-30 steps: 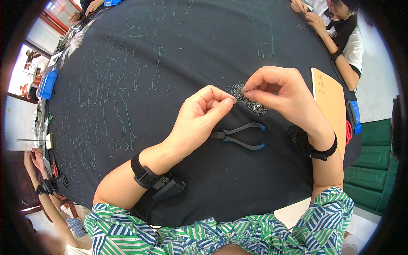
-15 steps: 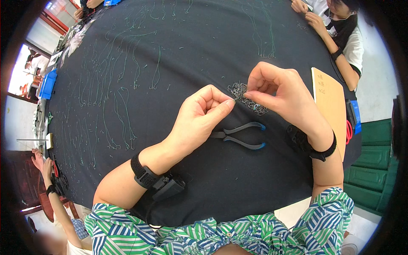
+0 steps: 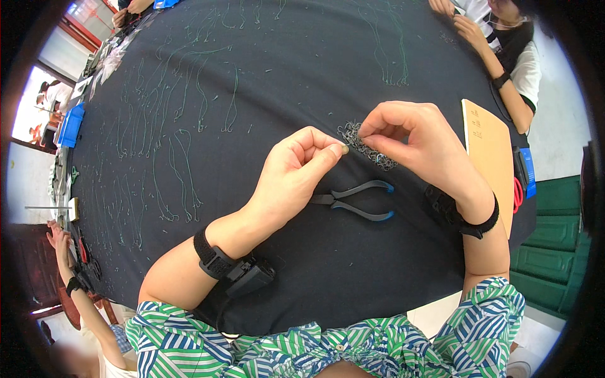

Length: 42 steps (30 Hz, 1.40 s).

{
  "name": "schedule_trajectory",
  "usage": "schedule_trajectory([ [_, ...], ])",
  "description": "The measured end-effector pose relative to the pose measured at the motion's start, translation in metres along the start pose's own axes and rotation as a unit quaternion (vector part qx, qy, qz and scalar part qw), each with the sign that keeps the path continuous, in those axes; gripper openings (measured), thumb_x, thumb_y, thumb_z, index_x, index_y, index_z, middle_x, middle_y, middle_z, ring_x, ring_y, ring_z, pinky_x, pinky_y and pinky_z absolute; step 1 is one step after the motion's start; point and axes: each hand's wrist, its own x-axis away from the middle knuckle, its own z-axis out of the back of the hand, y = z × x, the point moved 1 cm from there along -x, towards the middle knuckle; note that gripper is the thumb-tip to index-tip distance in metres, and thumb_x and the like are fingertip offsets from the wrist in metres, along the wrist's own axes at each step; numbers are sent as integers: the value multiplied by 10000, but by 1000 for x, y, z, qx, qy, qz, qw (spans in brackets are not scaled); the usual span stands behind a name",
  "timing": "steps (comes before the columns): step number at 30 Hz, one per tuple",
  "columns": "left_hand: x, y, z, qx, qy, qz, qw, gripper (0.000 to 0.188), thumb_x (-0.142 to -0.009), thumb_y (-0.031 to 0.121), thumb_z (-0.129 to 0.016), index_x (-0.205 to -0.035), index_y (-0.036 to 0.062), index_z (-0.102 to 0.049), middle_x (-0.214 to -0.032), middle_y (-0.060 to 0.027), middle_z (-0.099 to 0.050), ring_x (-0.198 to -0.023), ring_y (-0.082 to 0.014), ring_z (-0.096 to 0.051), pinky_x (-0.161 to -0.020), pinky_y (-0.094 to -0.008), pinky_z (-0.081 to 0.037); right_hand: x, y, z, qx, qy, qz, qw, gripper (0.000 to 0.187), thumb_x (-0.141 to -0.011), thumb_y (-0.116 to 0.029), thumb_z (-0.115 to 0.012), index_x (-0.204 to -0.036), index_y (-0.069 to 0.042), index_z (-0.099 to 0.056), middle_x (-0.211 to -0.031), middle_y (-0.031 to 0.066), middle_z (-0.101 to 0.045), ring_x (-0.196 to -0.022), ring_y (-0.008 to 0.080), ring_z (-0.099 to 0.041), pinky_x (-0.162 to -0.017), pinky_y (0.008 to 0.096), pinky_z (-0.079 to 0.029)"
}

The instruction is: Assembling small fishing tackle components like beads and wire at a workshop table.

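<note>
Over the middle of the table, my left hand [image 3: 296, 167] is pinched at thumb and forefinger, with a tiny dull speck at the tips too small to name. To its right, my right hand [image 3: 419, 135] is also closed in a pinch; whatever is between its fingertips cannot be made out. A pile of small metal fish hooks [image 3: 378, 156] lies on the cloth just below the right fingertips and is partly hidden by them. Blue-and-grey-handled pliers [image 3: 362, 200] rest below both hands, their handles spread, their jaws partly behind my left wrist.
Hooks tied to green line [image 3: 183, 167] are spread across the left of the black cloth [image 3: 353, 271]. A tan notebook [image 3: 490, 164] and red-handled scissors [image 3: 518, 195] lie at right. A black device [image 3: 252, 277] sits by my left forearm. Other people work around the table.
My right hand has shifted slightly down and left, and its thumb and forefinger have come closer together. My left hand has barely moved.
</note>
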Motion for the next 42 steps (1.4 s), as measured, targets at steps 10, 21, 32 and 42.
schedule_trajectory([
  [10,-1,1,1,8,3,-9,1000,127,-998,177,-582,-1010,58,-627,-737,94,-529,-579,23,-344,-502,-172,-244,0,-3,-2,-3,26,45,999,153,-857,7,-641,-1005,0,-603,-841,105,-697,-785,159,-704,-679,276,-542],
  [21,0,4,3,32,-17,4,999,124,-996,151,-598,-1001,29,-620,-783,72,-592,-670,26,-425,-583,-172,-328,2,-12,-18,87,74,123,986,220,-782,6,-682,-954,-60,-562,-743,83,-647,-682,260,-667,-580,328,-502],
  [32,0,4,3,16,-23,16,999,132,-992,160,-608,-1006,29,-624,-773,76,-586,-667,26,-421,-588,-172,-333,3,-10,-18,110,86,133,981,234,-778,-19,-695,-963,-65,-560,-728,82,-640,-673,263,-664,-568,338,-495],
  [42,-1,0,1,-13,-22,-1,1000,139,-996,191,-593,-1020,61,-634,-757,101,-548,-595,28,-361,-515,-161,-255,1,-6,-10,141,44,120,982,70,-814,-62,-684,-867,-77,-641,-848,78,-625,-698,267,-648,-580,340,-493],
])
